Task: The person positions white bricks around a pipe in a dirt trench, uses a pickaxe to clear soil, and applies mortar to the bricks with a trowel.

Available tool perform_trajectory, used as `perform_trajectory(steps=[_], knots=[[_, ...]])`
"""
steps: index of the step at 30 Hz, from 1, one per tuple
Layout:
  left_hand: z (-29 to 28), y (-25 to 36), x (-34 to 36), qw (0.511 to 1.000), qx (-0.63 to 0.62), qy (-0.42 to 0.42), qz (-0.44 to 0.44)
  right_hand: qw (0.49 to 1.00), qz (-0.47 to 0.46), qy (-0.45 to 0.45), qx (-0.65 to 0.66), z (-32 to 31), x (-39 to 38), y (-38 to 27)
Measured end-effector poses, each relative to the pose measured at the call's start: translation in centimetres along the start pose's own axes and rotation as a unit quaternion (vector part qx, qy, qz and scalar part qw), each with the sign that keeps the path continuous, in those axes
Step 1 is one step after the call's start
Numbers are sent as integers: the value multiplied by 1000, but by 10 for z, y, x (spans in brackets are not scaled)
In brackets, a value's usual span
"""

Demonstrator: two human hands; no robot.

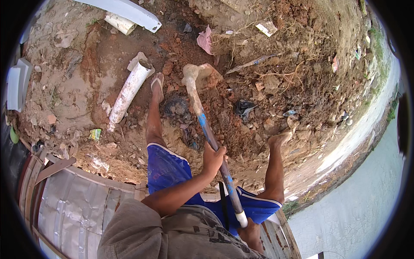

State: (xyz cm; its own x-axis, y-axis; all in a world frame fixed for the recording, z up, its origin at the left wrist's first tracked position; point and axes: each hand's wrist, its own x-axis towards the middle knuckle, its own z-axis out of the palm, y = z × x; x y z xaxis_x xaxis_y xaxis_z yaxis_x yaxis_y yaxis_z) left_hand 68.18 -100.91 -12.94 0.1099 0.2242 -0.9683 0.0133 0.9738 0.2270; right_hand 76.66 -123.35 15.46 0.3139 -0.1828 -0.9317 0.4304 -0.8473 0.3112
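A long-handled hoe (211, 137) slants across the middle of the head view, its muddy blade resting against loose reddish soil (172, 56) beyond my feet. My left hand (213, 159) is wrapped round the middle of the wooden handle, which carries worn blue paint. Lower down, by my right hip, my right hand (250, 233) grips the pale end of the same handle. Most of the right fingers are hidden. Both feet stand apart in sandals, with the blade between and ahead of them.
A dirty white pipe (129, 95) lies beside my left foot. Farther off are another pipe piece (120, 22) and a curved grey-white strip (129, 13). Pink cloth (205, 39), black plastic (244, 108) and roots litter the dirt. Metal sheeting (69, 207) stands behind; a pale wall (353, 198) runs along the right.
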Motion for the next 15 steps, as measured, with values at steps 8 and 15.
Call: perform_trajectory(steps=[8,15], knots=[[-12,244,288,946,107,159,262,946,-277,155,70,-92,246,-293],[-10,249,364,910,246,249,221,951,-300,80,7,-85,330,-315]])
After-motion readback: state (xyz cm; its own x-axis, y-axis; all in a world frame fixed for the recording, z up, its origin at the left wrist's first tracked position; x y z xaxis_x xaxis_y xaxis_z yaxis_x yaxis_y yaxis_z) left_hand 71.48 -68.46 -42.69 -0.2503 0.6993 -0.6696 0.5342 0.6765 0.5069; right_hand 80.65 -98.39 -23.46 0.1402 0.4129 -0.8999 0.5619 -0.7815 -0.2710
